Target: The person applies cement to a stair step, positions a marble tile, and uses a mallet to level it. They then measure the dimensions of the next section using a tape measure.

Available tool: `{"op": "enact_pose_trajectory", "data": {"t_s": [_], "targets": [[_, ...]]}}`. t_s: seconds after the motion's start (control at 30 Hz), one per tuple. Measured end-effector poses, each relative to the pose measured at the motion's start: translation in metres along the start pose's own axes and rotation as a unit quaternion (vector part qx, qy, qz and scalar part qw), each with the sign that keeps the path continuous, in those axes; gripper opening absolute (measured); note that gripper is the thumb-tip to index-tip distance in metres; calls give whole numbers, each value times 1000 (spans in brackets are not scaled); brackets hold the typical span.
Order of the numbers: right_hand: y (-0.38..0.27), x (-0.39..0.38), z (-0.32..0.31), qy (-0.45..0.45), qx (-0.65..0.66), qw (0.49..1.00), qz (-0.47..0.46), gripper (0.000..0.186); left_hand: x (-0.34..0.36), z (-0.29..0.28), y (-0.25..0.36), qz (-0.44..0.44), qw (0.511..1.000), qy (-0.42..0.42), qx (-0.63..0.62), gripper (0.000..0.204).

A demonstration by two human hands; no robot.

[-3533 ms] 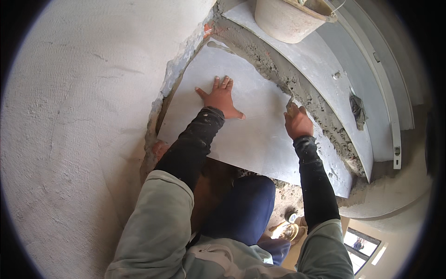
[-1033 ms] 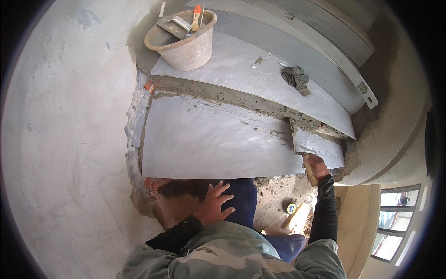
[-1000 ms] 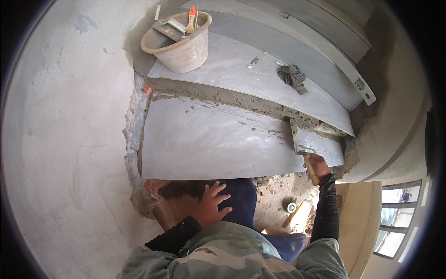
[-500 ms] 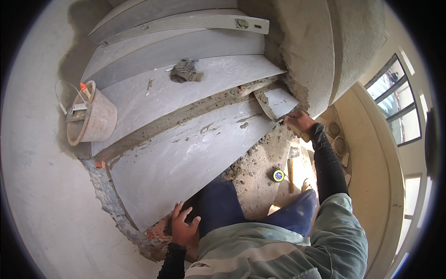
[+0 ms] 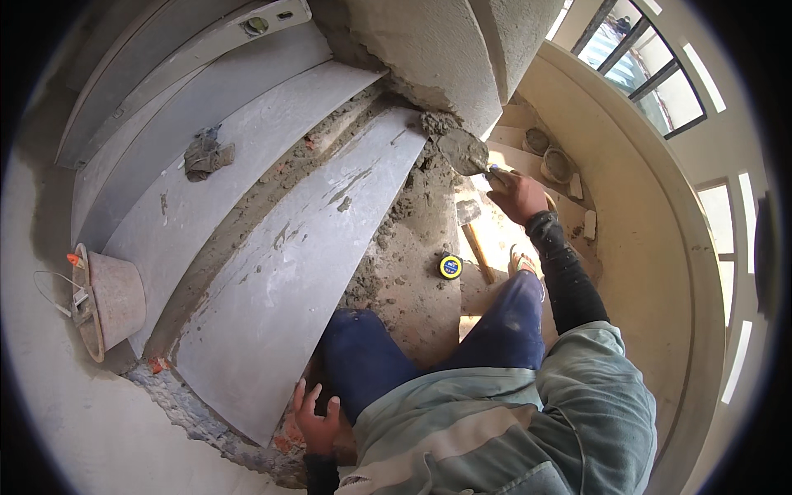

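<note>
My right hand (image 5: 520, 198) is closed round the handle of a trowel (image 5: 466, 154), its blade smeared with wet grey mortar. The blade is at the far right end of a long grey tile (image 5: 289, 256), beside a heap of mortar (image 5: 439, 124) against the rough wall. Low in the view, my left hand (image 5: 318, 419) hangs near the tile's near end. Its fingers are spread and nothing is in them. A mortar-filled gap (image 5: 239, 219) runs between this tile and the step above.
A bucket (image 5: 118, 293) stands on the step at the left. A crumpled rag (image 5: 206, 155) and a spirit level (image 5: 227, 41) lie on the steps above. Below the tile are a tape measure (image 5: 450, 266) and a hammer (image 5: 476, 247). Mortar pails (image 5: 558, 167) stand by the curved wall (image 5: 635, 198).
The view has turned to the right. The trowel blade has come off the tile's far right end onto the mortar beside it. My left hand stays low, fingers spread.
</note>
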State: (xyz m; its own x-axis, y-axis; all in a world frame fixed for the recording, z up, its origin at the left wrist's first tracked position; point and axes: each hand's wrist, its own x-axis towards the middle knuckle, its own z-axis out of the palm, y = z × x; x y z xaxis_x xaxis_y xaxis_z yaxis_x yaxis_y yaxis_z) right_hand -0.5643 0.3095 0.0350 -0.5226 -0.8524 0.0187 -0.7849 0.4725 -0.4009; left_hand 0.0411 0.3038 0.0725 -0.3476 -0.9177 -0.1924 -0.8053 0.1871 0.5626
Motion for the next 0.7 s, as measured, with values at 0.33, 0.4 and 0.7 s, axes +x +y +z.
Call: {"op": "enact_pose_trajectory", "data": {"t_s": [0.33,0.4,0.7], "targets": [[95,-122,7,-57,95,958,264,54,-73,16,-14,-46,998,-26,-22,57],[135,-109,24,-74,128,932,332,49,-76,17,-9,-77,994,-55,-47,59],[167,-7,124,2,-11,976,217,41,8,-10,40,-12,999,-48,-7,51]]}}
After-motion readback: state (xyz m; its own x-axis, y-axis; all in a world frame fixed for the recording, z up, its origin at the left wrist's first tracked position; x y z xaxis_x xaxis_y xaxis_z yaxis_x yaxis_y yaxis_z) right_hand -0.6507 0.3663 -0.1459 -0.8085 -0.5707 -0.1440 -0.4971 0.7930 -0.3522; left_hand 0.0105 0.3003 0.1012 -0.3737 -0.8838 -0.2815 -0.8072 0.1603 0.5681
